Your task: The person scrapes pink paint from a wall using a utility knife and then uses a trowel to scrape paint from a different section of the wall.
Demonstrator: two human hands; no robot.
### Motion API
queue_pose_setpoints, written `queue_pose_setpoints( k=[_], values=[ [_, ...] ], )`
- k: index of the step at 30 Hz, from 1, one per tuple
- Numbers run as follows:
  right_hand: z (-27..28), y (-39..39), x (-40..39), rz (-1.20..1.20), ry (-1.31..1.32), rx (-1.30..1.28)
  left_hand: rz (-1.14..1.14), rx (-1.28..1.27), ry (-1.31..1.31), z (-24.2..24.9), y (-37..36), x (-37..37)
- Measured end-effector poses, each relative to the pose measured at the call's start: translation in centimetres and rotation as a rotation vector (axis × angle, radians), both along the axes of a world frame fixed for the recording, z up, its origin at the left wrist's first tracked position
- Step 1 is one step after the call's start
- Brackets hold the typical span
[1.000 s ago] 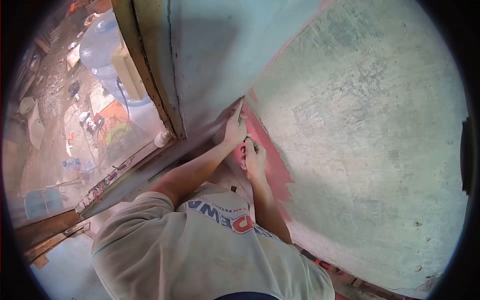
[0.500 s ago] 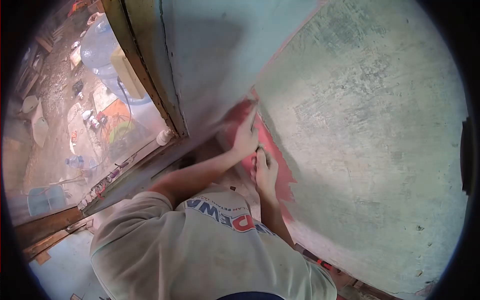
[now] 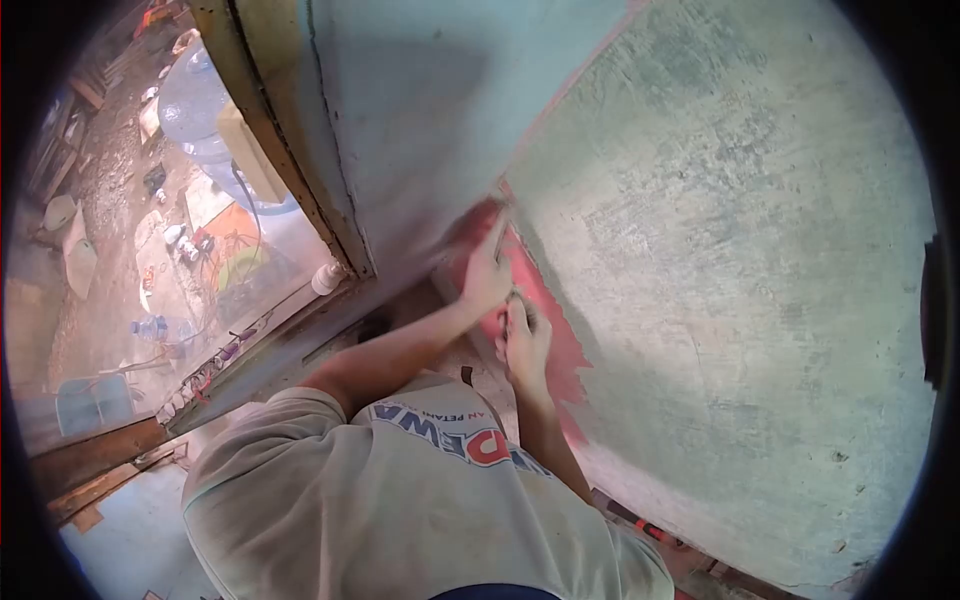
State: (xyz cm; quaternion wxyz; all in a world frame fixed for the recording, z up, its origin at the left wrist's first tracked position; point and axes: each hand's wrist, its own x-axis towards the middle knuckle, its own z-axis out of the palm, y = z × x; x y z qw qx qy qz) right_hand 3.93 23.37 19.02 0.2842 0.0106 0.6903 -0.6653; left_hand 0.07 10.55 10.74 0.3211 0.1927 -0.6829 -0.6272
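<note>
My left hand [image 3: 487,275] is up against the red-painted strip [image 3: 545,290] at the wall corner, its fingers pointing toward the top of the red patch. What its fingers hold, if anything, is too small to tell. Just below and to the right, my right hand [image 3: 525,335] is closed round a small dark object that is mostly hidden by the fingers. The two hands nearly touch. The red area has a ragged edge against the pale green wall [image 3: 720,260] on the right.
A light blue wall [image 3: 420,110] meets the green one at the corner. At the left, a wooden frame [image 3: 290,140] borders an opening onto littered ground, with a blue plastic container [image 3: 195,105]. A red-and-black tool [image 3: 652,530] lies low at the wall's foot.
Both hands have shifted very slightly to the left in view, along with a small shift of the camera. The closed right hand keeps its hold.
</note>
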Motion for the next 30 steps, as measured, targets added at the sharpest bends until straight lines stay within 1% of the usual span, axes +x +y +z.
queue_pose_setpoints(
  k=[1,2,4,6,8,9,10,11,13,14,15,16,17,18,21,23,25,29,30],
  values=[
    [0.2,-1.3,-0.7,0.013,-0.044,0.033,-0.006,0.101,-0.05,0.9,-1.1,-0.2],
    [-1.0,-2.1,-1.3,0.018,-0.048,-0.059,-0.008,0.202,-0.099,1.8,-2.2,-0.3],
    [-0.2,-1.6,-0.6,-0.02,-0.07,-0.036,-0.033,0.167,-0.081,2.3,-1.7,0.2],
    [0.4,-0.2,0.2,-0.027,-0.074,-0.007,-0.041,0.033,-0.061,1.2,-0.3,0.6],
    [-0.5,1.4,0.3,-0.028,-0.039,-0.033,-0.043,0.044,0.018,0.3,1.6,0.8],
    [-0.3,1.6,0.3,-0.029,-0.023,-0.043,-0.044,0.052,0.056,0.8,2.0,1.0],
    [-0.2,1.4,-0.1,0.022,-0.033,-0.064,-0.031,0.014,-0.01,1.1,1.2,0.9],
    [-0.4,0.5,-0.7,0.016,-0.031,-0.064,-0.072,0.095,-0.085,1.3,0.0,0.6],
    [-1.4,-1.1,-0.9,-0.001,-0.043,-0.06,-0.158,0.262,-0.251,4.3,-2.0,1.3],
    [-1.2,-1.1,-0.7,-0.021,-0.016,-0.049,-0.145,0.279,-0.251,4.8,-1.9,1.5],
    [-0.8,-0.6,-0.7,-0.015,-0.034,-0.036,-0.07,0.148,-0.164,4.0,-1.3,1.2],
    [-0.4,0.6,-0.4,-0.014,-0.055,-0.024,0.001,0.016,-0.08,2.2,0.1,0.9],
    [-0.2,1.6,0.3,-0.015,-0.075,-0.012,0.037,-0.04,0.008,0.8,1.4,0.6],
    [0.0,1.9,1.0,-0.038,-0.04,-0.033,0.073,-0.1,0.092,0.9,2.4,0.8],
    [0.0,-0.2,-0.8,0.003,-0.058,0.015,0.057,0.016,-0.008,0.6,0.1,-0.1],
    [-0.3,-0.7,-0.8,-0.011,-0.067,-0.03,0.062,0.011,-0.024,-0.7,-1.1,-1.1],
    [-0.6,-1.7,-0.8,-0.015,-0.081,-0.091,0.04,-0.001,-0.002,-0.1,-0.8,-0.3],
    [-0.4,1.1,0.3,-0.045,-0.064,-0.038,-0.001,-0.017,0.009,1.0,1.1,1.1],
    [0.7,0.2,0.2,-0.026,-0.086,-0.013,-0.056,0.14,-0.017,-0.4,0.7,0.3]
  ],
)
